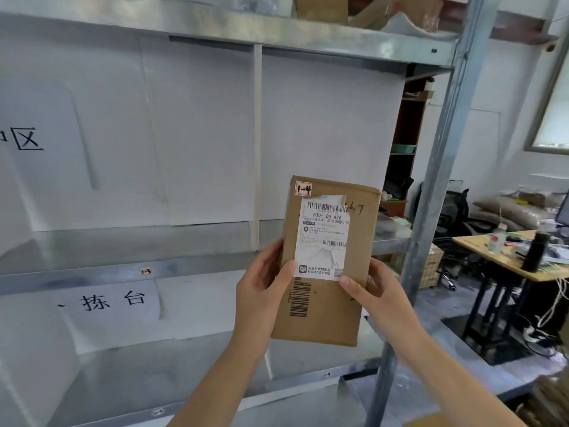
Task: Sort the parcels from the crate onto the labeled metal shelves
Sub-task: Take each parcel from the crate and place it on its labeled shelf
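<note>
A flat brown cardboard parcel (329,306) is held upright in front of the metal shelves. It carries a white shipping label, a printed barcode and a small tag reading "1-4" at its top left corner. My left hand (261,291) grips its left edge, thumb on the front face. On the other side, my right hand (377,297) holds the right edge, thumb pressed near the label's lower corner. The middle shelf (92,272) bears a small tag "1-3" on its front lip. The crate is out of view.
A grey upright post (431,211) stands just right of the parcel. White sheets with black characters line the shelf backs. The top shelf (308,35) holds cardboard boxes. To the right is a wooden desk (492,251) with a black bottle, plus office chairs and sacks.
</note>
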A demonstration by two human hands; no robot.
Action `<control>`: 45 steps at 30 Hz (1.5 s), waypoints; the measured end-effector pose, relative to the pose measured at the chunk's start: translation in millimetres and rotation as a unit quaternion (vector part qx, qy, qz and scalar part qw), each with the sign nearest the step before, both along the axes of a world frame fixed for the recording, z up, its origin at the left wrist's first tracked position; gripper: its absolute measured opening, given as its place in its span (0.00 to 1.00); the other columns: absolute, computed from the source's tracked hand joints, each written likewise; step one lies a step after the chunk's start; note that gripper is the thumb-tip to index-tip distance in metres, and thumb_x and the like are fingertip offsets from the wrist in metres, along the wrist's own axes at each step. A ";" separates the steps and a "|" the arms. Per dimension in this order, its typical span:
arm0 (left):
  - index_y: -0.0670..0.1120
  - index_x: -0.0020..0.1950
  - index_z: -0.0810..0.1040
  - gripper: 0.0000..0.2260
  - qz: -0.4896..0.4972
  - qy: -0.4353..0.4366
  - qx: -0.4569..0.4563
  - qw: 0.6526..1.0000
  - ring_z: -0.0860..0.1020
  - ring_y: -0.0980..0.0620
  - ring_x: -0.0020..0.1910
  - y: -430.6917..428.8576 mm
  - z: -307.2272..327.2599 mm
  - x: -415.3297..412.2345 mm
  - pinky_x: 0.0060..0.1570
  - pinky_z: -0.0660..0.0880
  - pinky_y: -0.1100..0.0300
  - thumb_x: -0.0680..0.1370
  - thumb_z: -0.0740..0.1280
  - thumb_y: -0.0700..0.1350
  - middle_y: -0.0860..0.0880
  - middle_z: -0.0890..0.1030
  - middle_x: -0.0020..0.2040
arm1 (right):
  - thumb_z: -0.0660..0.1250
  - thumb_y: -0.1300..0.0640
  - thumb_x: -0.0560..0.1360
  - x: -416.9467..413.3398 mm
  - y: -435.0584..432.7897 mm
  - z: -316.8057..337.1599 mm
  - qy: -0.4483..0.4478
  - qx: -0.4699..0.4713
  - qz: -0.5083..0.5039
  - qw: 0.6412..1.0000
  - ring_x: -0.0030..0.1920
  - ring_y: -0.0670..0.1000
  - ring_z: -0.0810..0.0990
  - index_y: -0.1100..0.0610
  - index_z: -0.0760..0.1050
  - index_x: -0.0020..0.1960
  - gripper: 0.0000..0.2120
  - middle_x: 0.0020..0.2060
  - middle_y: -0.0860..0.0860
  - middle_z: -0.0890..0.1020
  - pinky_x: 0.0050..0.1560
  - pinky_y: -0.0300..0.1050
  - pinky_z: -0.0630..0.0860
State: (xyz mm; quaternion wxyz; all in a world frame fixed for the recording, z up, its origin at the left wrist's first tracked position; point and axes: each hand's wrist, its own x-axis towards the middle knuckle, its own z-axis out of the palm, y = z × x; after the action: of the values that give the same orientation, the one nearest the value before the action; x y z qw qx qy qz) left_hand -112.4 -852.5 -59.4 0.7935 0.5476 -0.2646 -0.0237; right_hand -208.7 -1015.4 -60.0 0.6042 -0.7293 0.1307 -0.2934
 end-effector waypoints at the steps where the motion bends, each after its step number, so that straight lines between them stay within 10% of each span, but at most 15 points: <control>1: 0.54 0.63 0.77 0.18 -0.006 -0.007 -0.005 1.000 0.80 0.58 0.57 -1.6 4.4 2.8 0.55 0.78 0.58 0.75 0.71 0.42 0.57 0.82 0.57 | 0.72 0.46 0.66 2.5 -0.4 4.3 -0.009 -0.001 -0.002 1.000 0.56 0.38 0.79 0.48 0.69 0.66 0.30 0.60 0.42 0.79 0.45 0.33 0.80; 27: 0.52 0.67 0.73 0.20 0.067 -0.089 -0.026 0.993 0.77 0.60 0.60 -67.6 58.2 72.2 0.56 0.78 0.60 0.76 0.70 0.42 0.59 0.80 0.60 | 0.67 0.48 0.77 102.4 -67.2 60.8 -0.081 -0.048 0.044 0.995 0.51 0.31 0.79 0.44 0.66 0.71 0.23 0.57 0.35 0.79 0.49 0.34 0.79; 34: 0.53 0.67 0.71 0.19 0.139 -0.127 0.046 0.981 0.75 0.62 0.61 -71.2 52.8 96.2 0.51 0.78 0.66 0.77 0.68 0.46 0.59 0.78 0.62 | 0.66 0.52 0.79 130.7 -75.2 55.6 -0.084 -0.056 0.087 0.991 0.48 0.28 0.78 0.44 0.64 0.72 0.23 0.56 0.34 0.78 0.41 0.24 0.74; 45: 0.53 0.76 0.58 0.22 0.228 -0.170 0.203 0.937 0.71 0.58 0.65 -86.9 48.7 115.3 0.63 0.69 0.64 0.82 0.58 0.47 0.57 0.72 0.68 | 0.71 0.58 0.76 163.6 -84.9 45.7 -0.062 -0.080 0.111 0.989 0.64 0.42 0.75 0.46 0.60 0.76 0.33 0.65 0.43 0.77 0.59 0.38 0.76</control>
State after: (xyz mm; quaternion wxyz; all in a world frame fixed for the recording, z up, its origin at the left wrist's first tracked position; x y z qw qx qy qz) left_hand 2.9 -939.4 -10.7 0.5922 0.7388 -0.2532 0.1983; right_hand -45.2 -1100.3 -14.3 0.5798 -0.7655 -0.0122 -0.2786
